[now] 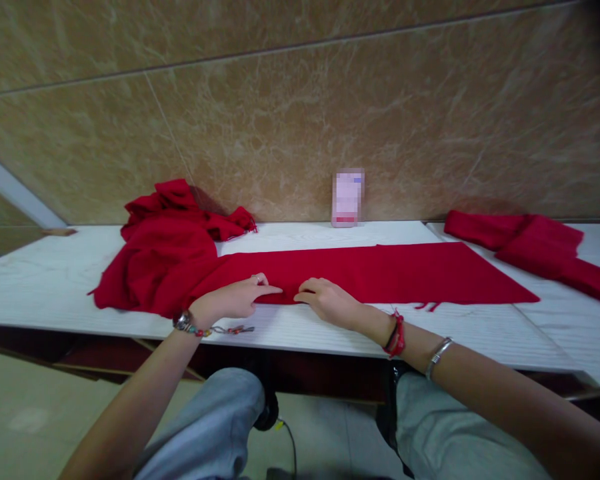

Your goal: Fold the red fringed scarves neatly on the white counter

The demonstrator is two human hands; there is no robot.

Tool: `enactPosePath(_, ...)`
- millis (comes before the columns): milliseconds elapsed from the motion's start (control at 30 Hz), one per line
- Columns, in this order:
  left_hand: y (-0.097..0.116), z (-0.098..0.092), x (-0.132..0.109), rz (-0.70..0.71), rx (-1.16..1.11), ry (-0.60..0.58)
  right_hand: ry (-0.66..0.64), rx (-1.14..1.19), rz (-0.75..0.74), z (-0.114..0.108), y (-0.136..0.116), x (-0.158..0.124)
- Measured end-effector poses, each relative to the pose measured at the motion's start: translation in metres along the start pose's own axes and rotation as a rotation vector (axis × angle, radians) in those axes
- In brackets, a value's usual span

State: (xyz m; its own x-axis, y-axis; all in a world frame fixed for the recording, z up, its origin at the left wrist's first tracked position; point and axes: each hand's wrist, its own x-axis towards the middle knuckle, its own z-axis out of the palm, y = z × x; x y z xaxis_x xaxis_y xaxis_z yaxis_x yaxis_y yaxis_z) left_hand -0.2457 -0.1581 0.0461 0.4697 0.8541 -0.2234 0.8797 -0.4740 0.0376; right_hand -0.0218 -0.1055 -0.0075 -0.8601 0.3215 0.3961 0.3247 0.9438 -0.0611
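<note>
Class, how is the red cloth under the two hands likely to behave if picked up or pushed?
The red cloth is probably floppy and would droop when lifted, since its left part bunches in loose folds. Pushed, it would likely wrinkle, as it looks thin and soft. It seems unlikely to roll or tip: its right part lies flat on the white table.

A brown marbled wall (280, 127) fills the upper frame, a white worktop (45, 273) spans the middle, and pale floor (25, 393) shows lower left.
</note>
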Motion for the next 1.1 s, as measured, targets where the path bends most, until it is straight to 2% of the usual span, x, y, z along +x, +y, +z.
enactPosePath(67,0.001,-0.002,0.001,0.015,-0.013,0.001,0.003,0.019,-0.003,0.0,0.0,0.0)
enactPosePath(200,0.005,-0.002,0.008,0.148,-0.046,0.096,0.024,-0.004,-0.047,0.0,-0.001,0.001)
enactPosePath(267,0.006,-0.001,0.013,0.171,-0.055,0.117,0.025,-0.039,-0.071,0.0,-0.001,0.001)
enactPosePath(467,0.006,0.005,0.019,-0.073,0.161,0.115,0.015,-0.067,-0.097,0.003,0.0,0.001)
enactPosePath(600,0.011,0.007,0.021,-0.244,0.254,0.197,0.004,-0.069,-0.095,0.002,0.0,0.001)
enactPosePath(633,0.013,0.008,0.023,-0.241,0.25,0.212,0.001,-0.062,-0.094,0.002,0.0,0.002)
enactPosePath(700,0.015,0.01,0.028,-0.145,0.2,0.215,0.005,-0.031,-0.094,0.002,0.0,0.002)
enactPosePath(767,0.014,0.014,0.034,-0.009,0.111,0.175,0.018,0.028,-0.086,0.003,0.0,0.002)
enactPosePath(833,0.008,0.019,0.039,0.049,0.035,0.107,0.033,0.106,-0.055,0.004,0.0,0.002)
enactPosePath(900,0.0,0.022,0.041,-0.012,-0.007,0.057,0.033,0.181,-0.02,0.004,0.0,0.002)
enactPosePath(1000,-0.012,0.022,0.042,-0.208,-0.034,0.026,0.014,0.248,-0.008,0.002,0.0,0.001)
enactPosePath(1100,-0.015,0.018,0.044,-0.382,-0.032,0.027,0.01,0.257,-0.009,0.0,-0.001,0.001)
